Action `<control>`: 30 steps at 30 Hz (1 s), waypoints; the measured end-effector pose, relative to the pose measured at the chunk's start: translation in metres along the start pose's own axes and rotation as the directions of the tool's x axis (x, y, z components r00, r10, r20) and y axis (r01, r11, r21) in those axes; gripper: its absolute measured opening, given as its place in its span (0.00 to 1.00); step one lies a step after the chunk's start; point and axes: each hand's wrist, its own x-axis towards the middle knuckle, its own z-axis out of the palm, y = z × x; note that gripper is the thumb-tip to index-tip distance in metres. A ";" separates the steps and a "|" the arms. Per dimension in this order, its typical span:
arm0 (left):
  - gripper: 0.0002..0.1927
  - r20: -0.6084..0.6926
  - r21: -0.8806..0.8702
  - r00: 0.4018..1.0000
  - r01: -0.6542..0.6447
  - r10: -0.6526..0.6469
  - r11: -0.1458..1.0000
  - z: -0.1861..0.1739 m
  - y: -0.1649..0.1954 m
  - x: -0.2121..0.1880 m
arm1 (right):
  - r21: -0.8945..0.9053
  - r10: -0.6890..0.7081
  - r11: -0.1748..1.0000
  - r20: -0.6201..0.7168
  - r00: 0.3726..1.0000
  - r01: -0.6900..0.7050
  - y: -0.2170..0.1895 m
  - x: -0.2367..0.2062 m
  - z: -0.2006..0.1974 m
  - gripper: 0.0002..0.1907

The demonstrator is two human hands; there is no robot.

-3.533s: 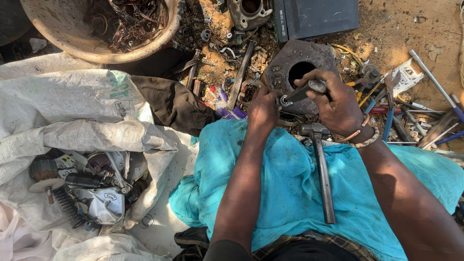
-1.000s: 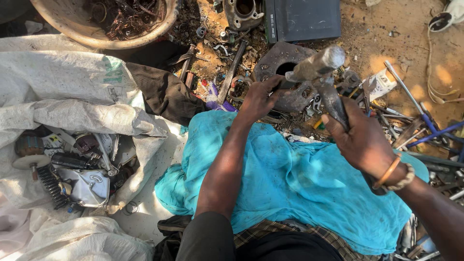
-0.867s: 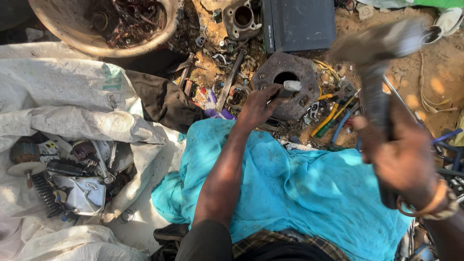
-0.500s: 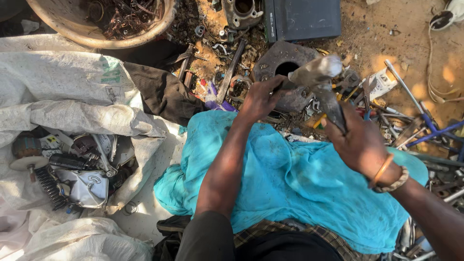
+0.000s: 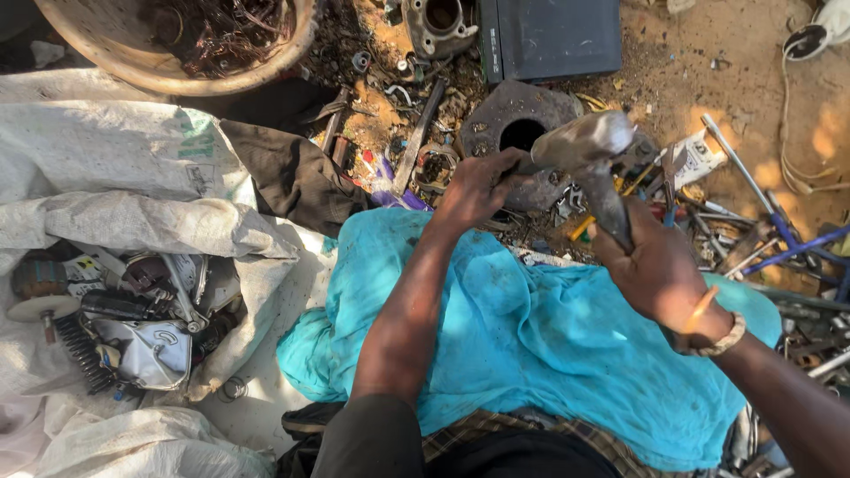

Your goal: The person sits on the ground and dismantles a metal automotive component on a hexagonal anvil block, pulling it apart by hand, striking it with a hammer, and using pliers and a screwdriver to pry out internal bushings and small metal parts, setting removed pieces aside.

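My right hand [image 5: 660, 274] grips the handle of a steel hammer [image 5: 586, 152]; its head sits just above my left hand, over a rusty round metal housing [image 5: 509, 119] with a dark centre hole. My left hand [image 5: 474, 186] is closed on a short metal rod, mostly hidden by the fingers and the hammer head, held at the housing's near edge. Both forearms reach over a turquoise cloth [image 5: 522, 336] spread across my lap.
A white sack [image 5: 115, 159] on the left lies open on springs and metal scrap [image 5: 133, 310]. A basin of tangled wire [image 5: 204, 35] stands at top left, a dark flat case [image 5: 549, 35] at top. Rods and tools [image 5: 753, 230] litter the dirt on the right.
The hammer was swung up toward the camera about a second ago and has come back down onto the rod in my left hand. The left hand stayed at the housing.
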 end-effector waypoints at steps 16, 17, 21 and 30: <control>0.19 0.005 0.049 1.000 0.024 -0.024 0.998 0.001 -0.006 0.000 | 0.066 0.147 0.986 0.059 0.987 -0.151 0.005 -0.009 0.013 0.13; 0.19 -0.051 0.077 0.999 -0.005 0.009 0.997 0.000 -0.005 0.002 | 0.229 0.245 0.939 0.082 0.966 -0.258 0.005 -0.010 0.010 0.12; 0.17 -0.021 -0.019 0.994 0.109 -0.109 0.994 -0.003 -0.006 -0.006 | 0.583 0.521 0.604 0.226 0.823 -0.543 0.002 -0.034 0.015 0.13; 0.15 -0.093 -0.539 0.961 0.170 -0.260 0.825 0.006 -0.022 -0.003 | 0.656 0.663 0.285 0.392 0.638 -0.699 0.024 -0.073 0.050 0.12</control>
